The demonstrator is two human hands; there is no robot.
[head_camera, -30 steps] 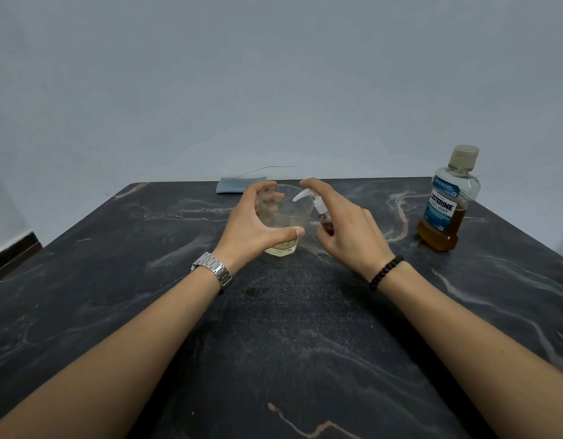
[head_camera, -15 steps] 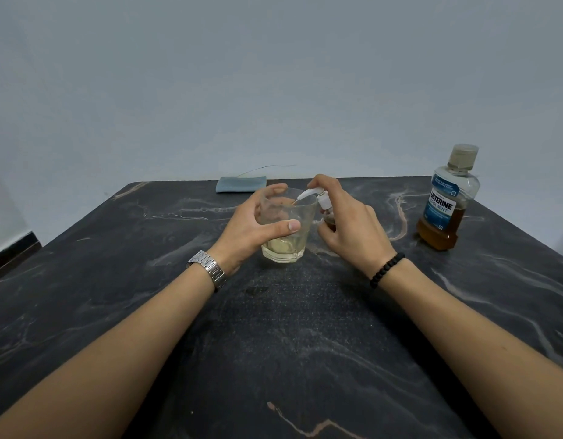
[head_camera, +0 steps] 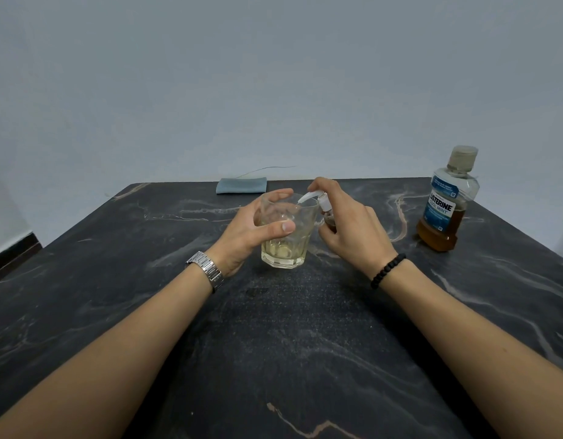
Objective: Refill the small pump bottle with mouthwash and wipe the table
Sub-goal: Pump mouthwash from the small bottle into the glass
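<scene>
Now | my left hand (head_camera: 242,229) grips the glass (head_camera: 286,236) on the desk (head_camera: 274,343) | my right hand (head_camera: 346,226) holds the small pump bottle (head_camera: 326,210), nozzle over the rim | mouthwash bottle (head_camera: 444,201) capped | cloth (head_camera: 241,185) untouched | refill and wiping apparently remain.

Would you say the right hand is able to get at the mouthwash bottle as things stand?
Probably not right away: the right hand grips the small pump bottle at the glass. The path to the mouthwash bottle, standing to its right on the table, looks clear once that hand is freed.
</scene>
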